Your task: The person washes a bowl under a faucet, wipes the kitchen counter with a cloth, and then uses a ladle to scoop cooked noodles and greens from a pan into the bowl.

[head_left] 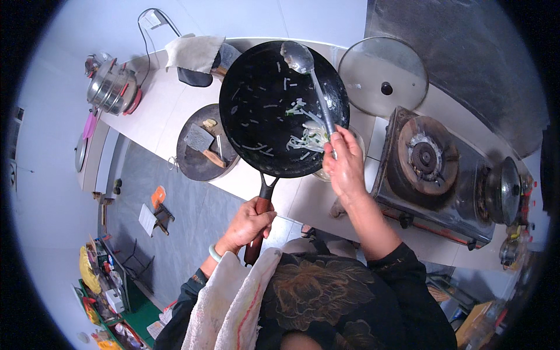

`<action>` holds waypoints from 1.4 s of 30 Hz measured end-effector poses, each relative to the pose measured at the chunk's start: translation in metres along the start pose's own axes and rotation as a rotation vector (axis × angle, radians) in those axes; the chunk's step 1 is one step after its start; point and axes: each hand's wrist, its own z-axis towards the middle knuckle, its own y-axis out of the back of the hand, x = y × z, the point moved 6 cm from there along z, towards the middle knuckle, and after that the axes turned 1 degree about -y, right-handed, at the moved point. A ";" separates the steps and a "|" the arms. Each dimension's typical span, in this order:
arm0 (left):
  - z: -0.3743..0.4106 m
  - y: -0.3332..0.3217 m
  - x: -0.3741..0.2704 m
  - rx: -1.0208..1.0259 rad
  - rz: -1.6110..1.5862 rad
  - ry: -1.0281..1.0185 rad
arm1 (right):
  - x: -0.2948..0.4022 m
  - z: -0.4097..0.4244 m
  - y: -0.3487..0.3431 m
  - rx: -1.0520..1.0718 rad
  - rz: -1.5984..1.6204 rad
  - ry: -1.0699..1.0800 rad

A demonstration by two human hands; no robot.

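Observation:
My left hand [253, 223] grips the wooden handle of a large black wok [271, 127], held up over the pale counter. In my right hand [345, 162] is a long-handled metal ladle [321, 96], its bowl near the wok's far rim. Pale noodle-like strips [310, 138] with green bits lie in the wok by my right fingers, and scattered pieces cling to the dark surface. The wok partly covers a bowl [323, 176] beneath its right side. A white towel [236, 297] hangs by my left arm.
A cleaver [203, 144] lies on a round chopping board [188, 164] left of the wok. Behind, at right, a glass lid [372, 65] leans near the gas stove [426, 157], whose far right burner bears a covered pot [505, 190]. A steel steamer [111, 87] stands far left.

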 end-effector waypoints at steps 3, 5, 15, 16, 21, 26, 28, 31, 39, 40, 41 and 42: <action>0.002 -0.003 0.002 0.018 -0.002 -0.020 | -0.013 -0.002 -0.017 0.010 0.059 0.010; 0.005 -0.005 0.002 0.033 0.010 -0.029 | -0.020 -0.003 -0.025 -0.014 0.072 -0.034; 0.009 -0.009 0.002 0.027 0.034 0.008 | -0.023 -0.011 -0.046 0.066 0.047 -0.060; 0.009 -0.009 0.003 0.030 0.035 0.010 | -0.024 -0.011 -0.046 0.072 0.044 -0.058; 0.010 -0.008 0.005 0.017 0.047 0.011 | -0.026 -0.015 -0.046 0.120 -0.009 -0.077; 0.012 -0.007 0.004 0.020 0.056 0.019 | -0.026 -0.024 -0.043 0.189 -0.140 -0.074; 0.012 -0.006 0.005 0.018 0.040 0.020 | -0.022 -0.028 -0.038 0.231 -0.270 -0.026; 0.012 -0.005 0.005 0.010 0.025 0.014 | -0.017 -0.037 -0.029 0.268 -0.543 0.028; 0.009 0.000 0.010 0.005 -0.006 -0.018 | 0.026 -0.060 0.019 0.402 -0.988 0.087; 0.009 0.001 0.010 0.001 -0.006 -0.018 | 0.030 -0.057 0.032 0.384 -0.978 0.091; 0.009 0.002 0.011 -0.002 -0.006 -0.019 | 0.032 -0.055 0.040 0.367 -0.969 0.095; 0.009 0.003 0.010 -0.006 -0.005 -0.018 | 0.038 -0.053 0.041 0.289 -0.993 -0.020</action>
